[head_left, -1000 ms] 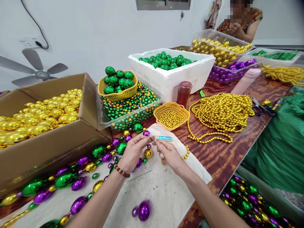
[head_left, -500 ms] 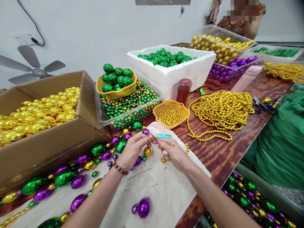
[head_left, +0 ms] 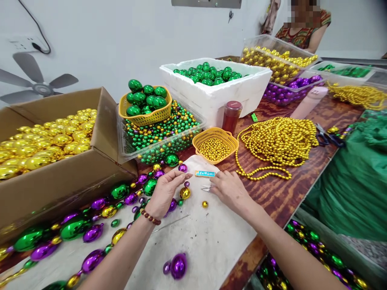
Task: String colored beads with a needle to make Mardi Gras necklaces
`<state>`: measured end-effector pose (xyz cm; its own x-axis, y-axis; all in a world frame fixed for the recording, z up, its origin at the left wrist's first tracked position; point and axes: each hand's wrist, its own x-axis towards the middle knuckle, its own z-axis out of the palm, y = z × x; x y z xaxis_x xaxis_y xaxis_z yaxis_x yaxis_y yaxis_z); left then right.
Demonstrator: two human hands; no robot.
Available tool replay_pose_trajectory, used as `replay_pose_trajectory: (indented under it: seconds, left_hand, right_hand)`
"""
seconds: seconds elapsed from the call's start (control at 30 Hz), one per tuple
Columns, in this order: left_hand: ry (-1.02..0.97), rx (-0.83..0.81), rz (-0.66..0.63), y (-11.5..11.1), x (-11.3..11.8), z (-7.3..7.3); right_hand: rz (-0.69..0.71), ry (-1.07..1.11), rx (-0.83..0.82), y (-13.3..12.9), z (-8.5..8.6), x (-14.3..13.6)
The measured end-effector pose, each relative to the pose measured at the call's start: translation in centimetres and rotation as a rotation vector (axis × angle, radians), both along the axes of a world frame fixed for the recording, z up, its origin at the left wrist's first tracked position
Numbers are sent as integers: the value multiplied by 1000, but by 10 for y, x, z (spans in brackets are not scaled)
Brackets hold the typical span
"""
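Note:
My left hand (head_left: 165, 190) is closed in a pinch above the white cloth (head_left: 199, 241). What lies between its thumb and finger is too fine to make out. My right hand (head_left: 229, 190) is palm down, its fingers curled over small metal thread snips (head_left: 206, 188). Their two blade tips poke out to the left, slightly apart, while the handles are hidden under the fingers. A small blue-and-orange packet (head_left: 204, 174) lies between the hands. Beaded strands with a purple bead (head_left: 182, 168), a gold bead (head_left: 185, 193) and green beads (head_left: 150, 187) lie beside my left hand.
A yellow basket of small gold beads (head_left: 215, 131) stands beyond the hands. Gold bead strands (head_left: 275, 141) and scissors (head_left: 326, 136) are to the right. A carton (head_left: 99, 169) and a foam box (head_left: 216, 96) stand behind. Another person (head_left: 305, 34) is at the far right.
My right hand has moved away from my left and turned palm down, taking the snips lower and to the right. Their blades now show apart. My left hand keeps its pinch.

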<state>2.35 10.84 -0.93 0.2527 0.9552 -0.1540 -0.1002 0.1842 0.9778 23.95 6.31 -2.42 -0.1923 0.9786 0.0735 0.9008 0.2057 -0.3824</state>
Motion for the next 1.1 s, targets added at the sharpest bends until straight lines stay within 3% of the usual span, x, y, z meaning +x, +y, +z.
replay_pose_trajectory:
  seconds: [0.17, 0.3, 0.5, 0.67, 0.77, 0.93, 1.1]
  left_hand:
    - [-2, 13, 12, -1, 1, 1]
    - [-7, 8, 32, -2, 1, 1]
    - [-25, -7, 46, -2, 1, -2]
    - [-24, 14, 29, -3, 2, 1]
    - [-21, 27, 16, -4, 3, 2]
    - [-8, 45, 16, -4, 4, 1]
    - [-3, 65, 7, -3, 3, 1]
  right_hand:
    - [-16, -47, 57, 29, -12, -26]
    - [-45, 53, 69, 40, -22, -40]
    - [-43, 461, 16, 25, -11, -32]
    - [94, 876, -220, 15, -4, -36]
    - [91, 1049, -291, 14, -6, -41]
    - [55, 1196, -342, 16, -9, -43]
    - [91, 1237, -381, 16, -2, -39]
